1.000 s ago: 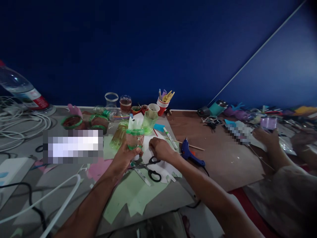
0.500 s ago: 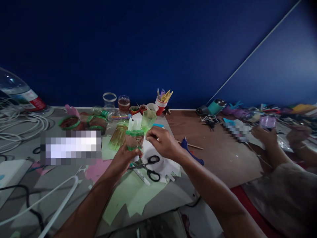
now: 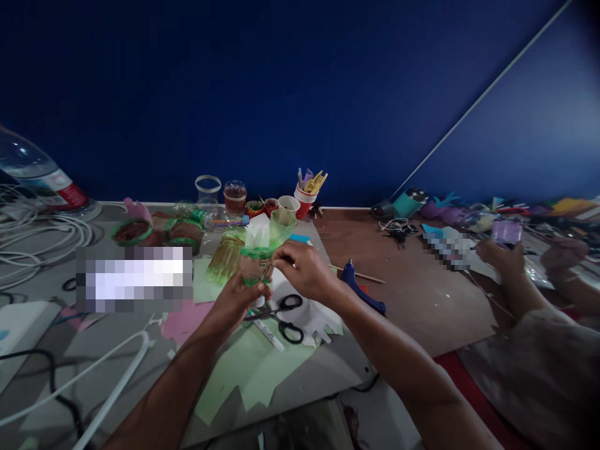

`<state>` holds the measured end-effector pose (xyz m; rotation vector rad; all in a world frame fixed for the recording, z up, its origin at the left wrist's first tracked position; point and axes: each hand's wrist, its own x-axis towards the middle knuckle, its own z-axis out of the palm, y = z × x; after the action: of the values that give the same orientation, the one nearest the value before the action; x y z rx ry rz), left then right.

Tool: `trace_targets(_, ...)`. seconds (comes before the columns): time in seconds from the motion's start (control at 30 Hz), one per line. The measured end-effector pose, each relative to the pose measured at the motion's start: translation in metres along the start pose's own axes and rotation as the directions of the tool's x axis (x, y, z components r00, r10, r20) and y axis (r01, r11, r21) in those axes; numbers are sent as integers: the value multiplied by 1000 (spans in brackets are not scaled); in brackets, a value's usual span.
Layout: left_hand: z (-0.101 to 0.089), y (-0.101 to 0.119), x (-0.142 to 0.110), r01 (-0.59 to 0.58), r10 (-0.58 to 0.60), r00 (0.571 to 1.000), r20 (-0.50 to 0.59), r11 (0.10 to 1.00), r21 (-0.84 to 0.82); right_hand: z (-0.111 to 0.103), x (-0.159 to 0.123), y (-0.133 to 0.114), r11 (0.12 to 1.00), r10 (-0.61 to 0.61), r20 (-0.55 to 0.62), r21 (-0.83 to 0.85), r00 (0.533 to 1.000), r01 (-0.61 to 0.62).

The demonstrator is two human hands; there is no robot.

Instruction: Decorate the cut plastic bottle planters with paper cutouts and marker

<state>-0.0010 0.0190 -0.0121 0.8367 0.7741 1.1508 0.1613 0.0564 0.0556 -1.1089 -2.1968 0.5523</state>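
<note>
My left hand (image 3: 244,290) is wrapped round a small clear plastic cup (image 3: 257,267) with a green rim, held upright above the table. A white paper cut-out (image 3: 257,234) stands up from the cup's rim. My right hand (image 3: 300,267) is at the cup's right side, its thumb and forefinger pinched together close to the rim; whatever lies between them is too small to make out. Below the cup lie black-handled scissors (image 3: 291,332), a white marker (image 3: 268,335) and white paper (image 3: 304,312). Green paper (image 3: 262,375) with cut edges lies nearer to me.
A blue glue gun (image 3: 360,290) and a wooden stick (image 3: 370,275) lie to the right. Green-rimmed pots (image 3: 184,234), a white cup (image 3: 289,206) and red cups (image 3: 305,203) stand behind. White cables (image 3: 60,234) coil at left. A co-worker's hands (image 3: 506,259) are at far right.
My right hand has moved slightly left to the cup's rim. The cup has turned a little and shifted slightly right, with its paper cut-out now facing differently.
</note>
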Motion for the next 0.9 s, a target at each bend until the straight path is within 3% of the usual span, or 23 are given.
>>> trace_targets(0.23,1,0,0,-9,9,1000,-7,1000,3,4,0,0,998,55,-67,-19,996,-57)
trace_targets(0.53,-1,-2,-1,-24,23,999,26,999,47,4,1,-2,985,173,-48,6,984,-173)
trace_targets(0.7,-3,-2,-2,23,-22,1000,21,1000,-18,0,1,5,939,256,2,237,967,-249)
trace_targets(0.9,-6,-3,-1,47,-47,999,2,995,-83,-3,-9,19,815,329,-38,517,944,-263)
